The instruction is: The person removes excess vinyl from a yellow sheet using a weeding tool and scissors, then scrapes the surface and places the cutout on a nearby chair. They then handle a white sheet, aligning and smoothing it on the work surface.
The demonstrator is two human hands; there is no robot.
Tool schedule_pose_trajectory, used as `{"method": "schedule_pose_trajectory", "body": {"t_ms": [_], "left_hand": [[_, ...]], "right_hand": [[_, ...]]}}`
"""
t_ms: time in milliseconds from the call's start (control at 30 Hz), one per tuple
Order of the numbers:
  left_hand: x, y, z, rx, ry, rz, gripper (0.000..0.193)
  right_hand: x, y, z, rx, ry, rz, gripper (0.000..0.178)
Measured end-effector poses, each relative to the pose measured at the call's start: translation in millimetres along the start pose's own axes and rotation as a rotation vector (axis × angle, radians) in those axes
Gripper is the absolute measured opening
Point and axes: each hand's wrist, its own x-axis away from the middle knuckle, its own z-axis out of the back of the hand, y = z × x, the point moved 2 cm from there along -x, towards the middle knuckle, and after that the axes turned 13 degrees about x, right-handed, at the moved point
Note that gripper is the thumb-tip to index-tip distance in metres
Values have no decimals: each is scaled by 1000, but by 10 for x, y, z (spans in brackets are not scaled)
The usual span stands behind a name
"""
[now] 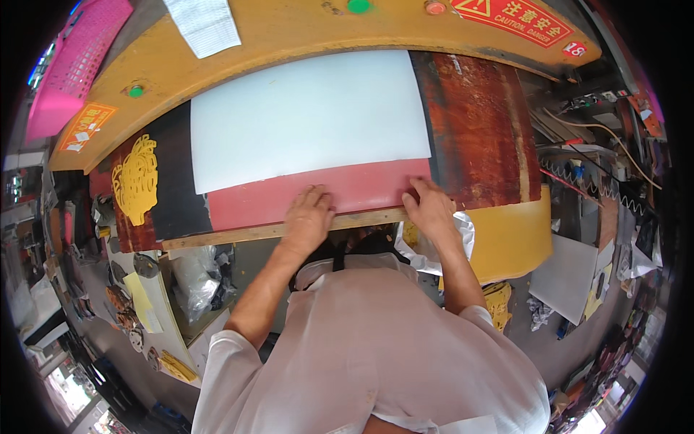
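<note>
A red sheet lies flat along the front of the work surface, and a large white sheet covers the area behind it. My left hand rests on the front part of the red sheet, its fingers laid forward over it. At the sheet's right front corner is my right hand, with fingers and thumb apart and touching the edge. Neither hand holds anything that shows. To the left, yellow cut pieces with looped outlines lie piled on the dark board.
A yellow machine beam with green and red buttons spans the far side. A paper sheet hangs over it, and a pink basket stands at far left. Reddish-brown board extends right. Clear plastic lies below left.
</note>
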Motion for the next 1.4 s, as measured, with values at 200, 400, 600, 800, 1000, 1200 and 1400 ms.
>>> {"method": "schedule_pose_trajectory", "body": {"t_ms": [200, 400, 600, 800, 1000, 1200, 1400], "left_hand": [[-60, -119, 51, 167, 20, 149, 38], [-70, -135, 66, 240, 52, 181, 35], [-99, -120, 102, 238, 57, 168, 34], [-87, 58, 141, 152, 30, 108, 50], [-149, 331, 1, 38, -96, 1, 70], [-364, 181, -9, 33, -5, 111, 33], [-758, -17, 306, 146, -92, 226, 29]], "right_hand": [[-209, 108, 123, 107, -112, -137, 44], [-242, 246, 74, 34, -74, -225, 41], [-365, 537, -60, -224, -27, -259, 39], [-527, 748, -23, -975, -496, -461, 24], [-729, 616, -91, -1314, -477, -560, 20], [-840, 400, -340, -2047, -543, -629, 22], [-605, 201, -153, -1794, -276, -486, 37]]}}
